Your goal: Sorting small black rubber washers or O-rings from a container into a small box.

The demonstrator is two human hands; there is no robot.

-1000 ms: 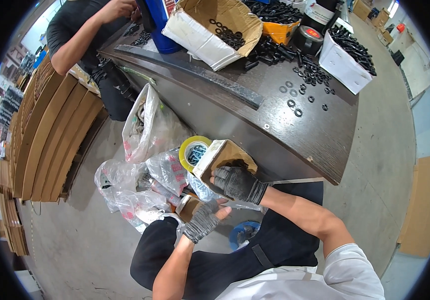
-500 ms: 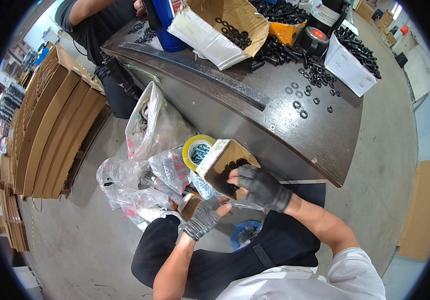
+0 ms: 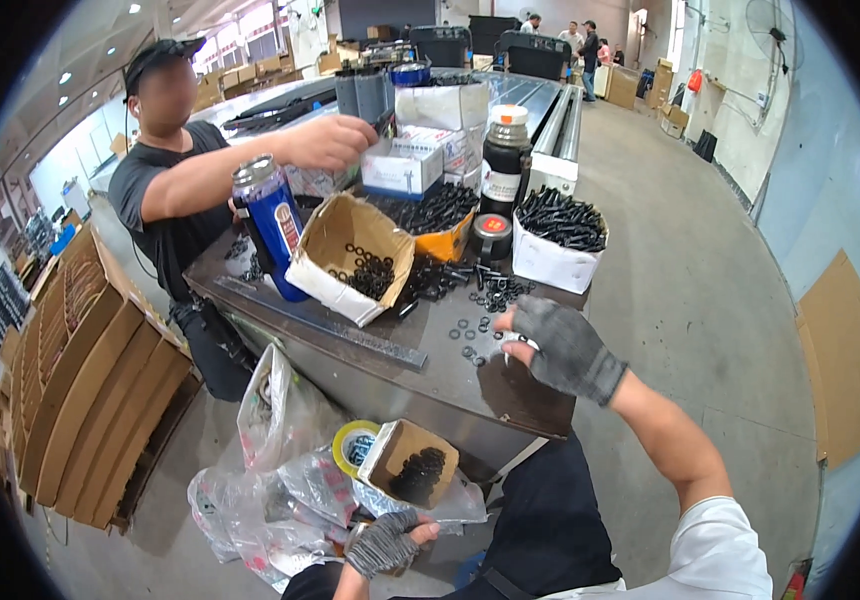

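Observation:
My right hand [image 3: 570, 352], in a dark grey fingerless glove, is over the near right part of the table, beside loose black ring washers [image 3: 465, 330]. Its fingers are curled toward the thumb; what they hold, if anything, I cannot make out. Low in front of me is my left hand [image 3: 388, 546], in a grey knitted fingerless glove. Its fingers are bent in near the thumb, and any contents are hidden. Just above it stands an open cardboard box [image 3: 380, 462] with a pile of small black parts [image 3: 418, 476] inside.
On the dark table [image 3: 525, 395] are a carton of black rings [image 3: 315, 262], a white box of black bolts [image 3: 560, 258], a blue flask [image 3: 275, 225] and a black flask [image 3: 503, 165]. A co-worker [image 3: 175, 185] reaches across. Plastic bags [image 3: 285, 420] and a tape roll [image 3: 352, 445] lie below.
My right hand has left the small cardboard box and risen to the tabletop. The view has tilted up, showing the co-worker and the hall. My left hand stays low near the box.

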